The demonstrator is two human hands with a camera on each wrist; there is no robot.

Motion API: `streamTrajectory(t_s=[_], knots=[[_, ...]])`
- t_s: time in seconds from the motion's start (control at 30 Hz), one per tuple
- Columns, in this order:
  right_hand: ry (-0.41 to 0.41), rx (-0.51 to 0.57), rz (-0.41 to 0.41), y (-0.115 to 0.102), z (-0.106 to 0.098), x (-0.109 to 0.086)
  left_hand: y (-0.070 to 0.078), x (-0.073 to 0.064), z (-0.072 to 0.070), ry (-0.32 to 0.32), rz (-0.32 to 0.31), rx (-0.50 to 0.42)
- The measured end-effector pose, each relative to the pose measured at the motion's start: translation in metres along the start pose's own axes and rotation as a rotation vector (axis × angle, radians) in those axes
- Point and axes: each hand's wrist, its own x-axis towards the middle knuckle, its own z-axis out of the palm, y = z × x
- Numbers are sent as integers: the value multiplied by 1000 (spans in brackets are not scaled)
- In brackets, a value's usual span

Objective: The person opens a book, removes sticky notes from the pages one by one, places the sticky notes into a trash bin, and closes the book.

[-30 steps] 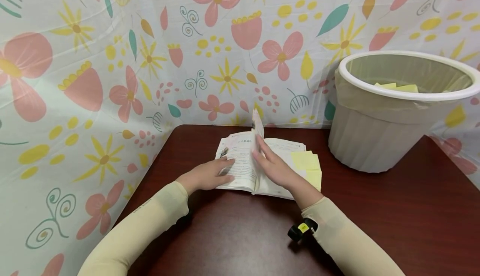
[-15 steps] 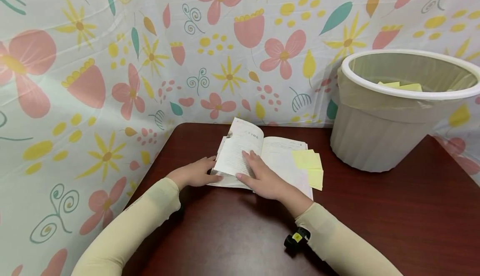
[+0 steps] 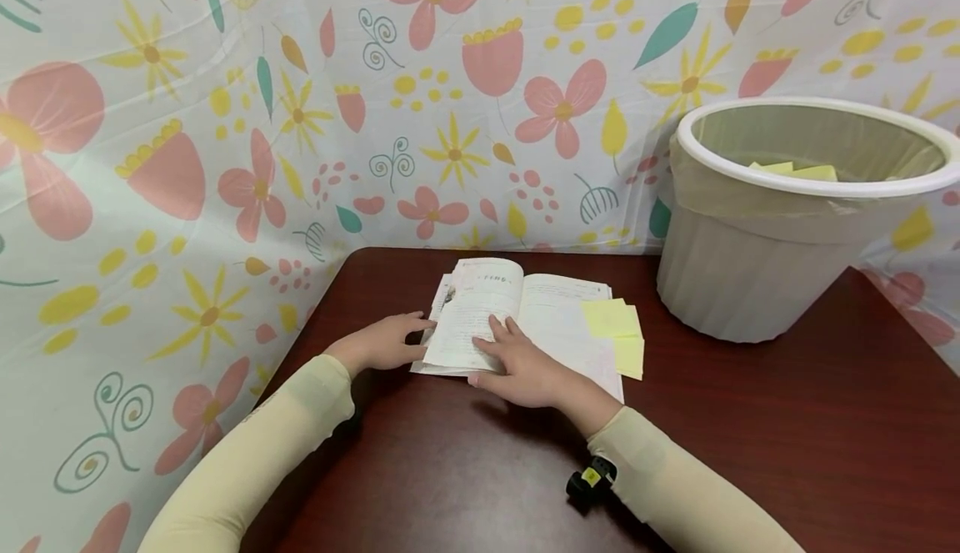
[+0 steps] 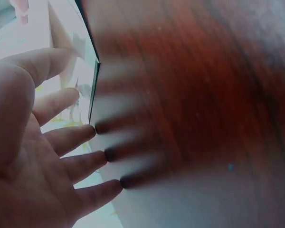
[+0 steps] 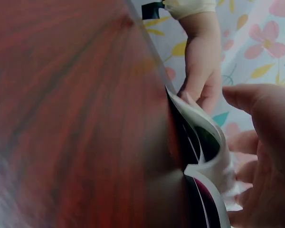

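Fingers (image 3: 500,333) outspread, the right hand (image 3: 527,374) likely flattens a page (image 3: 467,319) while the left hand (image 3: 381,343), loosely extended, seems to steady the edge of the open book (image 3: 558,328) on the table (image 3: 435,461). Beyond, the bin (image 3: 735,278) holds yellow paper (image 3: 816,173).

Bin (image 3: 735,286): stood at your right, white-rimmed, yellow pieces (image 3: 795,172) inside.
Backdrop (image 3: 315,77): faced you, printed with pink and yellow flowers.
Table (image 3: 817,403): lay before you, dark red-brown.

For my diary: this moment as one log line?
book: open | left grip: at left edge | right grip: over left page | yellow notes: right edge
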Motion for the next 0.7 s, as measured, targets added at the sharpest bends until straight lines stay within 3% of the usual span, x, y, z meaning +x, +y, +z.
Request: streamTrajectory(t_s=[0.23, 0.43, 0.7], knots=[[-53, 13, -76, 7, -6, -1, 6, 1, -3, 100, 10, 22], [-55, 88, -99, 12, -12, -2, 17, 9, -4, 161, 63, 97], [23, 185, -105, 19, -28, 0, 42, 30, -9, 139, 156, 40]])
